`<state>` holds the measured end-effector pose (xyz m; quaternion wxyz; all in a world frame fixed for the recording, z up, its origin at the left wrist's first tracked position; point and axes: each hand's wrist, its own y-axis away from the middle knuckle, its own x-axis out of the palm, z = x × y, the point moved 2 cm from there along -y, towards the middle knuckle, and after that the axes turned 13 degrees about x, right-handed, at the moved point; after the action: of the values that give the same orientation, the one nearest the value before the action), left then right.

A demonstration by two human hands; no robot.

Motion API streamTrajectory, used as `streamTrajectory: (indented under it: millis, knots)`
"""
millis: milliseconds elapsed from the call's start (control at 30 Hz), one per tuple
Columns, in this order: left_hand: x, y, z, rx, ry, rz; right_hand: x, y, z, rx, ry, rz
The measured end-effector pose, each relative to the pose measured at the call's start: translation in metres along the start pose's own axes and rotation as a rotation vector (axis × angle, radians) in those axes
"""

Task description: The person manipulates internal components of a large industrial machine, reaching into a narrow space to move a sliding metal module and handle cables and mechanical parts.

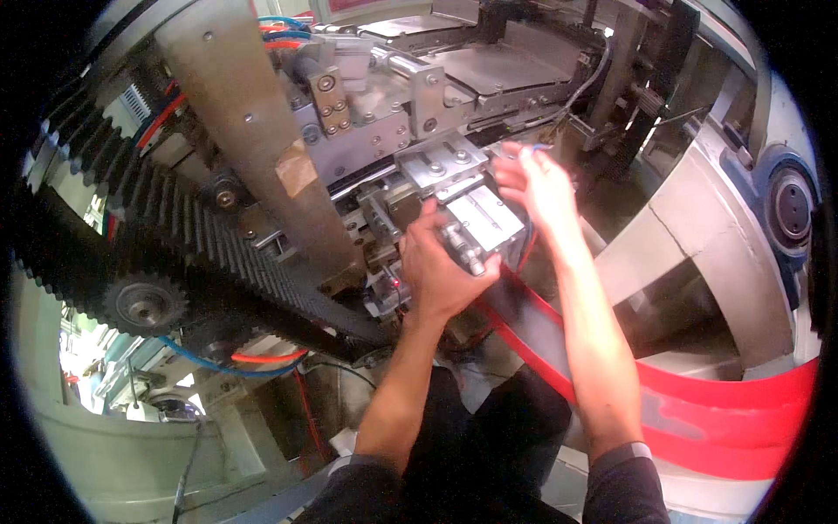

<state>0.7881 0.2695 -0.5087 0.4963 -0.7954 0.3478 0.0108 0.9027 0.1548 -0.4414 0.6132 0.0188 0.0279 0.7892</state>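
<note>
My left hand (pixel 435 272) is wrapped round the near left side of a silver metal block (pixel 483 217), its thumb at the near lower corner. Small cylindrical fittings (pixel 463 249) stick out of the block beside that thumb. Behind the block lies a bolted metal plate (pixel 442 163) with two large bolts. My right hand (pixel 539 185) is raised at the block's far right side, its fingers bent and closed. A small bluish tip shows at those fingertips; it is too small and blurred to name.
A toothed black belt (pixel 196 231) runs down past a gear (pixel 145 301) on the left. An upright metal bar (pixel 253 113) stands between belt and block. At right are a curved red-edged band (pixel 724 424) and a pale machine frame (pixel 690 223). Metal trays (pixel 515 70) lie behind.
</note>
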Motion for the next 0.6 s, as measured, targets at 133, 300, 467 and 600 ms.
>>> streamTrajectory:
  millis: [133, 300, 467, 600]
  knots:
    - [0.005, -0.001, -0.006, 0.012, 0.045, -0.020, -0.030, -0.013, 0.045, -0.148, 0.389, -0.264]
    - [0.005, 0.004, 0.001, 0.037, -0.006, -0.012, -0.088, -0.062, 0.067, 0.152, 0.523, -0.442]
    - [0.015, 0.001, 0.003, 0.160, 0.030, -0.057, -0.191, -0.128, -0.002, 0.054, 0.350, -0.518]
    - [0.005, -0.001, 0.014, 0.140, 0.017, -0.006, -0.165, -0.127, -0.027, 0.214, 0.315, -0.442]
